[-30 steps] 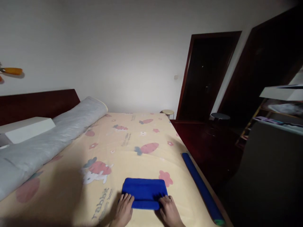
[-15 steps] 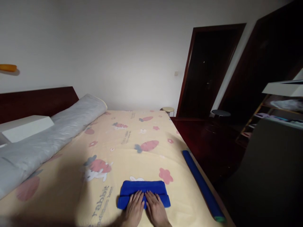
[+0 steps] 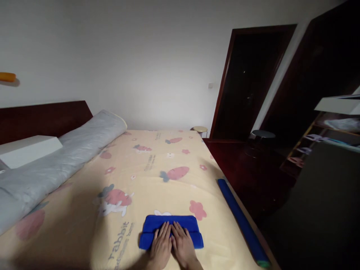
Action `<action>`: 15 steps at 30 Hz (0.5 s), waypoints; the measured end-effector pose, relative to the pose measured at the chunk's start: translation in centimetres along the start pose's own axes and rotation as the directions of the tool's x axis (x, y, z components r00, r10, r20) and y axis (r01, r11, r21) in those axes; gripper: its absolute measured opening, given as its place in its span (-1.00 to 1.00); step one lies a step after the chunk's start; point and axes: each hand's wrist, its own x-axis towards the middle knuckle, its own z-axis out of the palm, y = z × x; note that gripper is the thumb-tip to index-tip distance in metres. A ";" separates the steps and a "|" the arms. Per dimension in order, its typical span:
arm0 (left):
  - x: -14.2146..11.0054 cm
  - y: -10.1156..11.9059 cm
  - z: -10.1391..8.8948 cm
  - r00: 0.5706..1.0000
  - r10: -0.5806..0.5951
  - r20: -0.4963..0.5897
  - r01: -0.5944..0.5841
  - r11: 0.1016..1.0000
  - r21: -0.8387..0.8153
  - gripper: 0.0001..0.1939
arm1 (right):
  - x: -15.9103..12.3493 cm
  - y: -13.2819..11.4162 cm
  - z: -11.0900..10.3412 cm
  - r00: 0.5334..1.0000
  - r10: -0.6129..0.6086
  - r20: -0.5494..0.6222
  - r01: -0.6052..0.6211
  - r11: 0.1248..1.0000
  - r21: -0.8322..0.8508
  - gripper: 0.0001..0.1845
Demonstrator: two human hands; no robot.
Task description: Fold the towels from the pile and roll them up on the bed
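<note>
A folded blue cloth (image 3: 149, 225) lies on the bed, near its front edge in view, with a crease running across it from side to side. My left hand (image 3: 161, 243) rests palm down on the middle of the cloth, fingers stretched forward. Beside it, my right hand (image 3: 182, 243) also lies flat on the cloth, its fingertips close to those of the left. Both hands cover the cloth's near middle part. Neither hand is wrapped around anything.
A long blue roll (image 3: 242, 221) with a green end lies along the bed's right edge. Across the left side of the patterned bedsheet (image 3: 168, 191) stretches a rolled grey mat (image 3: 73, 157), with a white box (image 3: 30, 150) behind it. Stools (image 3: 263, 134) and a shelf (image 3: 337, 105) stand at right.
Both hands have slid slightly forward over the cloth, towards its far edge. The cloth itself lies in nearly the same place, and the camera view has shifted a little.
</note>
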 end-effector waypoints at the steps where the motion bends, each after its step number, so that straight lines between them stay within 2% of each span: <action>1: 0.2 -0.6 -0.3 0.998 -0.045 0.035 0.045 0.999 0.001 -0.50 | 0.1 0.4 -0.3 0.999 0.046 0.008 -0.045 0.999 -0.013 -0.44; 3: 0.0 -3.0 -1.4 0.986 -0.152 0.076 0.149 0.988 0.035 -0.50 | -0.1 2.5 -1.4 0.988 0.154 -0.018 -0.154 0.987 -0.051 -0.40; 5: -0.7 -5.9 -2.4 0.973 -0.218 0.068 0.212 0.973 0.093 -0.50 | -0.7 5.1 -2.5 0.977 0.205 -0.050 -0.209 0.975 -0.078 -0.38; 7: -1.4 -7.5 -3.0 0.973 -0.230 -0.003 0.228 0.962 0.152 -0.51 | -1.2 6.7 -3.0 0.975 0.207 -0.078 -0.214 0.972 -0.097 -0.38; 8: -1.6 -7.6 -3.0 0.975 -0.213 -0.056 0.220 0.960 0.175 -0.51 | -1.4 6.9 -2.9 0.975 0.197 -0.102 -0.207 0.973 -0.103 -0.39; 9: -1.7 -7.0 -3.0 0.978 -0.176 -0.114 0.196 0.962 0.191 -0.50 | -1.5 6.6 -2.7 0.976 0.177 -0.130 -0.191 0.975 -0.109 -0.40; 11: -1.6 -4.6 -2.5 0.977 -0.044 -0.208 0.089 0.973 0.214 -0.47 | -1.5 5.2 -1.5 0.980 0.085 -0.182 -0.108 0.986 -0.123 -0.46; 13: -1.5 -1.6 -1.9 0.959 0.139 -0.246 -0.081 0.969 0.234 -0.44 | -1.6 3.3 0.0 0.980 -0.086 -0.182 0.059 0.987 -0.147 -0.49; 15: -1.6 0.6 -1.5 0.927 0.270 -0.260 -0.202 0.945 0.258 -0.40 | -2.0 2.2 1.1 0.959 -0.237 -0.157 0.209 0.962 -0.175 -0.45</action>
